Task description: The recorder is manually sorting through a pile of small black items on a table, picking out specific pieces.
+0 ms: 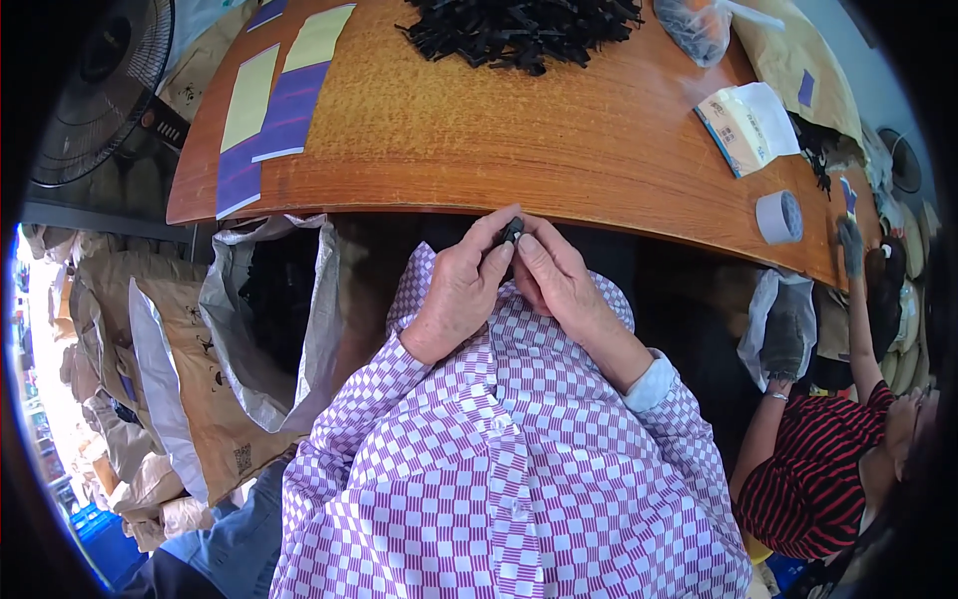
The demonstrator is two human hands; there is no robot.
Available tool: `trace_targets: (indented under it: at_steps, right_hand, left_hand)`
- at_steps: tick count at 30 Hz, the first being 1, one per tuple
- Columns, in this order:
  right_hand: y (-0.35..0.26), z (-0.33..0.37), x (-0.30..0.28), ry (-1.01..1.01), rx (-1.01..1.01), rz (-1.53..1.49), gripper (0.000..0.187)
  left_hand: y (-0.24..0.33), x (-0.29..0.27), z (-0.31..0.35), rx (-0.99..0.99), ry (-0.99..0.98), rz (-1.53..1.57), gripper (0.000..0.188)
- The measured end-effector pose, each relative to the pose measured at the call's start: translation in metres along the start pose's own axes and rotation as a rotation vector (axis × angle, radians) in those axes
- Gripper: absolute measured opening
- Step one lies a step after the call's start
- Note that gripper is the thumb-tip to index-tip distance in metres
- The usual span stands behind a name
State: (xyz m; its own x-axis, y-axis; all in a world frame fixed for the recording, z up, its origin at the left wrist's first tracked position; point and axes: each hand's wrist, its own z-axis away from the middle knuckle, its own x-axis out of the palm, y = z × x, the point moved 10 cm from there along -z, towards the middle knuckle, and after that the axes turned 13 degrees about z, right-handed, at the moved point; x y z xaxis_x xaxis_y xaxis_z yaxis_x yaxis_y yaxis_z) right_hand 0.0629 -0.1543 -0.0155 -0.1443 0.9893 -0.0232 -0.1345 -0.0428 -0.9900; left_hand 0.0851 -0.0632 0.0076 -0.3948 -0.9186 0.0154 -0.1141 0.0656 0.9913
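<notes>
Both my hands meet just in front of the table's near edge, over my checked shirt. My left hand [457,295] is closed, its thumb and fingertips pinching a small black piece [513,229]. From the other side my right hand [561,275] grips the same piece, its thumb pressed near a small pale spot on it. Fingers cover most of the piece, so its exact kind cannot be made out. Across the wooden table [429,130], at the far side, lies a heap of thin black pieces [524,30].
Purple-and-yellow strips [289,105] lie at the table's left. At the right are a tissue pack [746,128], a tape roll [778,218] and a plastic bag [696,28]. An open sack [324,329] with dark contents stands below left. A gloved co-worker [813,469] sits at right; a fan [105,90] is upper left.
</notes>
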Motion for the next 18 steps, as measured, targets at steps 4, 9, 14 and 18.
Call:
trace_targets:
  at_steps: [4, 9, 14, 18]
  right_hand:
    - [-0.003, -0.005, 0.006, -0.005, -0.006, 0.019, 0.034]
    - [-0.001, -0.008, 0.008, 0.027, 0.033, 0.111, 0.03]
    - [-0.007, -0.019, 0.018, 0.034, 0.042, 0.054, 0.03]
    - [0.0, -0.047, 0.031, -0.148, 0.013, 0.139, 0.026]
  left_hand:
    - [0.003, -0.005, -0.001, 0.061, 0.014, -0.008, 0.036]
    - [0.011, -0.011, 0.001, 0.112, 0.063, -0.074, 0.035]
    - [0.025, -0.023, 0.002, 0.241, 0.173, -0.161, 0.034]
    - [0.02, -0.045, 0.005, 0.261, 0.225, -0.22, 0.034]
